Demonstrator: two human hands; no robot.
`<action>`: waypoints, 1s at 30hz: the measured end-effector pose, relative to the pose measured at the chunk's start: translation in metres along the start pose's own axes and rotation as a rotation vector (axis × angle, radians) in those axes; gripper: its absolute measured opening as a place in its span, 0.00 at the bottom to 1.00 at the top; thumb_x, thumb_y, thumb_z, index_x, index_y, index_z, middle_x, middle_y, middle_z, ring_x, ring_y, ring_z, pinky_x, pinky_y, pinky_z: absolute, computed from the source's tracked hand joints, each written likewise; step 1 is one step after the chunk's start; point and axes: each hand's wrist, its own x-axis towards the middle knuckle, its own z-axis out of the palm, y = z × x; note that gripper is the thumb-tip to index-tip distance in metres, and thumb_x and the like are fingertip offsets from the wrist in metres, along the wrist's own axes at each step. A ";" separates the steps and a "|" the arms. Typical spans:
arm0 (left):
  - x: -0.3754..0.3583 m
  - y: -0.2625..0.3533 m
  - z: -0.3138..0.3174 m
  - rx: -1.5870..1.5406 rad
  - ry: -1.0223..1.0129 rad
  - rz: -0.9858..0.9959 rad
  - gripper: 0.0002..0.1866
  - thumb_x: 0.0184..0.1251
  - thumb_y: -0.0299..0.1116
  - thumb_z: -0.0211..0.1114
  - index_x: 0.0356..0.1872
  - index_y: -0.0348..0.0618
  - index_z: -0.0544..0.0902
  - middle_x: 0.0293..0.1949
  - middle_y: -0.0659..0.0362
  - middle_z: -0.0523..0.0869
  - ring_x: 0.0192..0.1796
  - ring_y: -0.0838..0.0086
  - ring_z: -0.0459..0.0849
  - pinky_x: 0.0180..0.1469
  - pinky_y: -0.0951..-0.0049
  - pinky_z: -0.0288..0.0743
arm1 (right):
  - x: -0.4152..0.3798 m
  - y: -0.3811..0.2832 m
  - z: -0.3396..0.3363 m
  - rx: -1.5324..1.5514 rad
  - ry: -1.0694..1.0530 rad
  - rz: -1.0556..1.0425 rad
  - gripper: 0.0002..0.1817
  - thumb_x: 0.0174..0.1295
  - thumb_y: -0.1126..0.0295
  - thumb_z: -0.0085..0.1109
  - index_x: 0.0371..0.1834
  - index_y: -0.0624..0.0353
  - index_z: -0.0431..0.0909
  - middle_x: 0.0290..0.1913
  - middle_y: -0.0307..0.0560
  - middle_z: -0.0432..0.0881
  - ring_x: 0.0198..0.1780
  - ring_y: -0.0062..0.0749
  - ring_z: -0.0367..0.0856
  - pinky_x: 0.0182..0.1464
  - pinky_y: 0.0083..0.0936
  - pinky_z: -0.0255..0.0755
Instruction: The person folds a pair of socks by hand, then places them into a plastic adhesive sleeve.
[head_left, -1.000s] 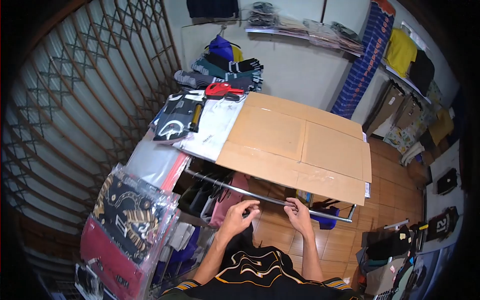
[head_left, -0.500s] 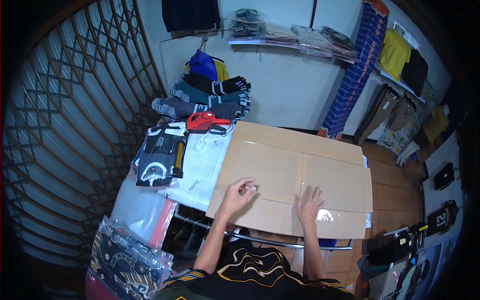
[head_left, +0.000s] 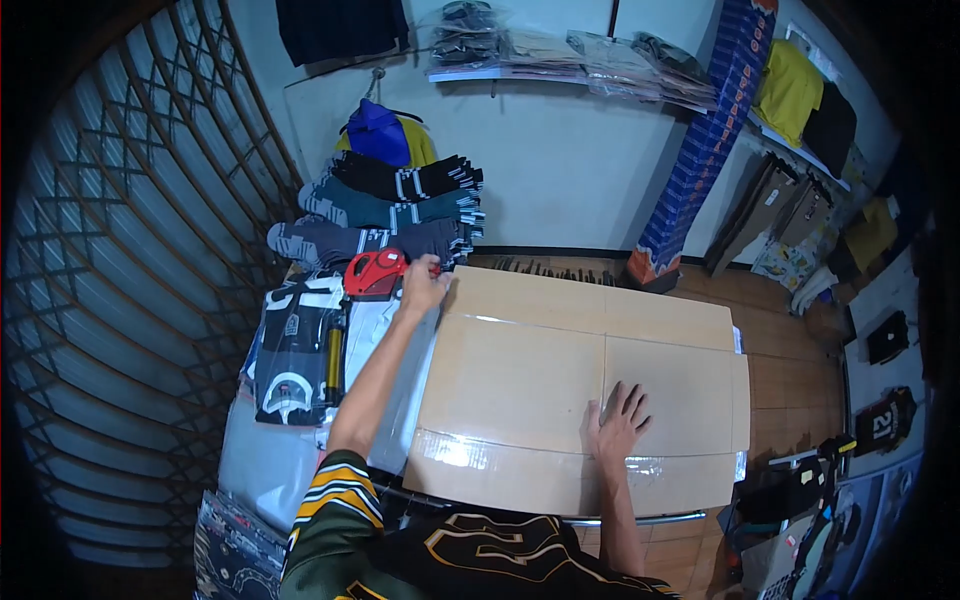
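My left hand point(head_left: 425, 288) is at the far left corner of the cardboard, its fingers curled round the handle end of a red tool point(head_left: 374, 275) that looks like a label gun. The tool rests on the left part of the table. My right hand point(head_left: 619, 428) lies flat with spread fingers on a large flattened cardboard box point(head_left: 520, 370), right of its middle. Strips of clear tape shine on the cardboard near its front edge.
Left of the cardboard lie a bagged black-and-white garment point(head_left: 290, 355) and a yellow-and-black tube point(head_left: 333, 365). Stacked socks point(head_left: 390, 215) stand behind. A tall blue box point(head_left: 700, 150) leans by the wall, and a shelf point(head_left: 560, 72) holds bagged goods.
My left hand has reached forward and left from above the cardboard to the red tool's handle. My right hand stays on the cardboard. The view has shifted slightly.
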 end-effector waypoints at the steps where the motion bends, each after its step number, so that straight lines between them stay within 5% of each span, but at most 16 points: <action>1: 0.016 -0.002 0.000 0.107 -0.001 -0.003 0.23 0.57 0.32 0.80 0.53 0.35 0.84 0.48 0.41 0.86 0.51 0.49 0.89 0.55 0.55 0.84 | 0.000 -0.001 0.000 -0.001 0.006 -0.002 0.42 0.71 0.43 0.53 0.81 0.58 0.63 0.84 0.69 0.52 0.85 0.66 0.46 0.78 0.74 0.38; 5: 0.057 -0.013 0.008 0.378 -0.053 -0.088 0.34 0.59 0.34 0.80 0.63 0.35 0.72 0.61 0.36 0.77 0.58 0.37 0.84 0.62 0.49 0.81 | 0.001 -0.002 -0.001 0.008 0.011 0.008 0.42 0.71 0.42 0.53 0.81 0.58 0.64 0.83 0.69 0.54 0.84 0.67 0.48 0.79 0.73 0.37; 12: 0.083 -0.039 0.020 0.499 -0.146 -0.161 0.38 0.58 0.38 0.81 0.63 0.33 0.68 0.55 0.32 0.82 0.56 0.37 0.86 0.59 0.50 0.84 | 0.002 -0.001 0.001 0.021 0.017 0.023 0.42 0.70 0.43 0.56 0.80 0.58 0.65 0.83 0.69 0.55 0.84 0.68 0.49 0.78 0.73 0.37; 17: 0.088 -0.047 0.008 0.397 -0.159 -0.198 0.35 0.58 0.33 0.80 0.64 0.33 0.71 0.53 0.32 0.86 0.57 0.38 0.86 0.62 0.51 0.81 | 0.002 -0.002 0.001 0.003 0.004 0.024 0.42 0.70 0.44 0.57 0.81 0.58 0.64 0.83 0.69 0.54 0.84 0.68 0.47 0.79 0.73 0.36; 25: 0.095 -0.054 -0.005 0.280 -0.122 -0.181 0.21 0.60 0.25 0.72 0.57 0.49 0.86 0.50 0.42 0.90 0.56 0.45 0.88 0.61 0.52 0.81 | 0.003 0.000 0.001 0.027 -0.001 0.022 0.42 0.70 0.44 0.57 0.81 0.57 0.64 0.84 0.68 0.54 0.84 0.68 0.47 0.78 0.74 0.36; 30: 0.114 -0.058 -0.021 0.201 -0.092 -0.219 0.19 0.65 0.31 0.69 0.57 0.52 0.87 0.51 0.42 0.90 0.57 0.47 0.89 0.62 0.55 0.81 | 0.002 0.005 0.007 0.036 0.016 0.012 0.43 0.69 0.42 0.58 0.81 0.55 0.64 0.84 0.67 0.53 0.85 0.67 0.47 0.78 0.74 0.36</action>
